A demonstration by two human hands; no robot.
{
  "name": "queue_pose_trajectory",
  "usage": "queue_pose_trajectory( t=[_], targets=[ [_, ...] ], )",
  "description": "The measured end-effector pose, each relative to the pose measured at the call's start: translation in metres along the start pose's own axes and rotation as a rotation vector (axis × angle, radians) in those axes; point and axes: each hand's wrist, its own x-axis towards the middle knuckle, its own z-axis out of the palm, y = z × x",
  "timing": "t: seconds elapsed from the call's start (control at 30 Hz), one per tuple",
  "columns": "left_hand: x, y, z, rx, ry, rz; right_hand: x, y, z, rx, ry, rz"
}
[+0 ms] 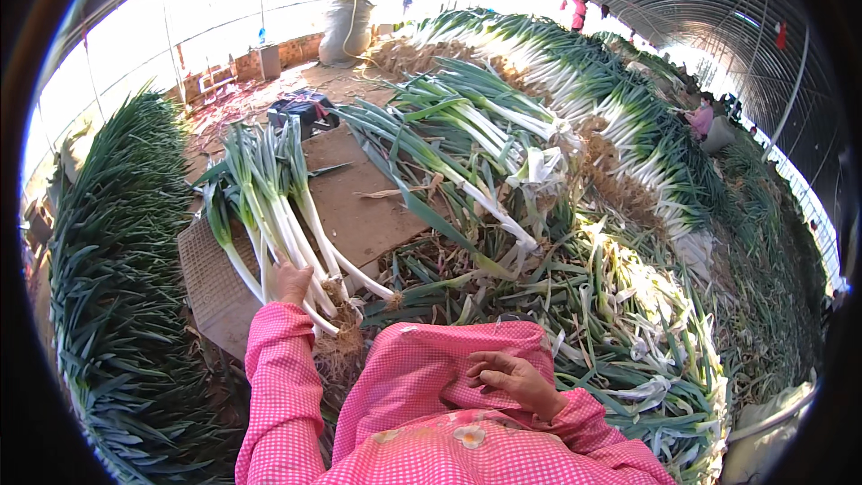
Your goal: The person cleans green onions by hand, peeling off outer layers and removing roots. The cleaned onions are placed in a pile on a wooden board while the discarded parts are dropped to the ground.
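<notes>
A loose group of long green onions [279, 212] lies on a flat board [353, 199] before me, rooted white ends towards my lap. My left hand [293, 283] is closed around white stalks at the left of this group, its fingers partly hidden. Fine brown roots [340, 337] hang past the board's near edge. Above my lap, my right hand [515, 380] is empty, with its fingers loosely bent and slightly apart. To the right of the board, more green onions [465, 121] lie in a heap, one with its white end pointing towards me.
Stripped leaves [606, 323] cover the ground at my right. A dense bank of green onions [128, 269] stands at left, and a long row [606, 101] curves behind. A dark box-like device [303, 111] sits beyond the board. Another person [700, 118] is at far right.
</notes>
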Motion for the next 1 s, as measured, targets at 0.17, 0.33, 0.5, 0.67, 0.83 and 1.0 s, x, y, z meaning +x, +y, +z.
queue_pose_trajectory(
  t=[0.17, 0.33, 0.5, 0.67, 0.83, 1.0],
  targets=[
    [0.006, 0.012, 0.002, 0.192, 0.085, 0.036, -0.040, 0.003, -0.034, 0.124, 0.133, -0.138],
    [-0.028, 0.077, 0.020, 0.109, 0.282, 0.186, -0.065, 0.004, -0.094, 0.278, 0.383, -0.257],
    [-0.086, 0.162, 0.046, -0.357, 0.078, 0.392, -0.031, 0.010, -0.171, 0.108, 0.612, -0.265],
    [-0.149, 0.233, 0.116, -1.076, -0.584, 0.434, 0.058, 0.026, -0.224, -0.300, 0.753, -0.123],
    [-0.154, 0.236, 0.164, -0.962, -0.767, 0.073, 0.139, 0.005, -0.264, -0.854, 0.850, -0.175],
    [-0.140, 0.244, 0.192, -1.113, -0.939, -0.211, 0.227, -0.028, -0.300, -1.105, 0.839, -0.157]
  ],
)
